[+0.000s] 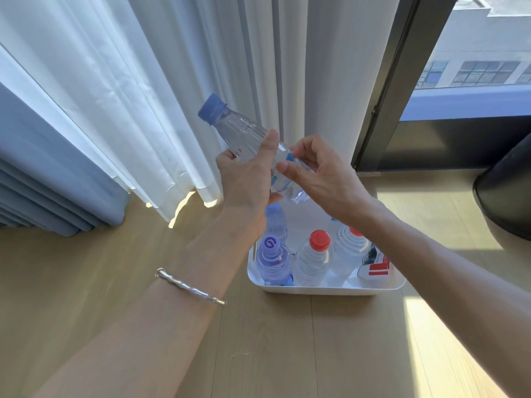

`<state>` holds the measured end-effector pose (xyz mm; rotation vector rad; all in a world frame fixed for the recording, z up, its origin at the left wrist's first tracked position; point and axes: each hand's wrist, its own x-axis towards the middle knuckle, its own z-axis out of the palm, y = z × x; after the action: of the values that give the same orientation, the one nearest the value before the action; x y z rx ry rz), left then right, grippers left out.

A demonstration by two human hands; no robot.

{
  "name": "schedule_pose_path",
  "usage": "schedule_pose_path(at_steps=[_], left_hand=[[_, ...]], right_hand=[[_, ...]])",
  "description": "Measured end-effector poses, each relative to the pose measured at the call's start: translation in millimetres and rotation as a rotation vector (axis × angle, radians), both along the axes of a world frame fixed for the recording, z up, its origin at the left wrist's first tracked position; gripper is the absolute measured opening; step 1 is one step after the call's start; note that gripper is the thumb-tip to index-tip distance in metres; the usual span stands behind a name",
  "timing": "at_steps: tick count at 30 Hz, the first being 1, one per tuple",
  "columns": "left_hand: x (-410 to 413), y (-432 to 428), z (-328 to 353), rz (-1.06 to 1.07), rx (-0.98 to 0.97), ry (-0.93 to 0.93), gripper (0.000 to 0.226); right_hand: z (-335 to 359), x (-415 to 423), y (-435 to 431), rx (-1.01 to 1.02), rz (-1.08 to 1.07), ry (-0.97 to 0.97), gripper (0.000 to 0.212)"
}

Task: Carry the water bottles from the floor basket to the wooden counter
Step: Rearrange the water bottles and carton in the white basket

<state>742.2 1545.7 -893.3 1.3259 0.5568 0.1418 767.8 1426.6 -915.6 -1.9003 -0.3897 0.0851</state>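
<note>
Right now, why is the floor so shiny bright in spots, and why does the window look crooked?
In the head view, sunlight from the window lays bright patches on the wooden floor by the white basket; the sheer white curtain glows washed-out; the wide-angle lens makes the dark window frame lean.

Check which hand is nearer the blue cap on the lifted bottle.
Left. The left hand grips the bottle at its middle, below the blue cap; the right hand holds its lower end, farther off.
</note>
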Motion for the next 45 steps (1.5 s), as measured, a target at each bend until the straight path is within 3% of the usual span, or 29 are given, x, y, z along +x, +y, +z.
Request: schedule_pose_path(at_steps=[17, 21, 24, 27, 30, 33, 36, 40, 45], left_hand=[[4.0, 0.9, -8.9, 0.029, 0.052, 0.033, 0.057], [4.8, 3.5, -14.0, 0.010, 0.070, 0.031, 0.054], [6.3, 6.0, -16.5, -0.005, 0.021, 0.008, 0.045], [8.5, 6.5, -17.7, -0.015, -0.056, -0.025, 0.036], [10.8, 8.8, -18.6, 0.011, -0.126, -0.021, 0.041], [13.9, 12.0, -19.5, 0.042, -0.168, -0.021, 0.047], [15.5, 12.8, -20.0, 0.074, -0.123, -0.027, 0.049], [14.6, 10.3, -24.2, 0.074, -0.068, -0.029, 0.062], [18.3, 10.6, -29.3, 0.040, -0.014, -0.020, 0.062]], right_hand=[[-5.5, 2.5, -3.7, -0.108, -0.065, -0.101, 0.019], [-9.9, 8.2, -5.6, -0.055, -0.159, -0.032, 0.022], [-10.3, 11.5, -7.8, 0.107, -0.224, 0.113, 0.021], [-8.9, 10.9, -6.2, 0.247, -0.169, 0.249, 0.023], [-12.1, 15.1, -7.0, 0.264, -0.070, 0.309, 0.026], [-16.8, 13.2, -7.5, 0.259, 0.069, 0.407, 0.056], [-24.4, 8.3, -3.6, 0.197, 0.214, 0.454, 0.069], [-26.4, -0.6, 3.5, 0.061, 0.231, 0.282, 0.021], [-32.8, 5.6, 4.6, 0.293, 0.081, 0.283, 0.019]])
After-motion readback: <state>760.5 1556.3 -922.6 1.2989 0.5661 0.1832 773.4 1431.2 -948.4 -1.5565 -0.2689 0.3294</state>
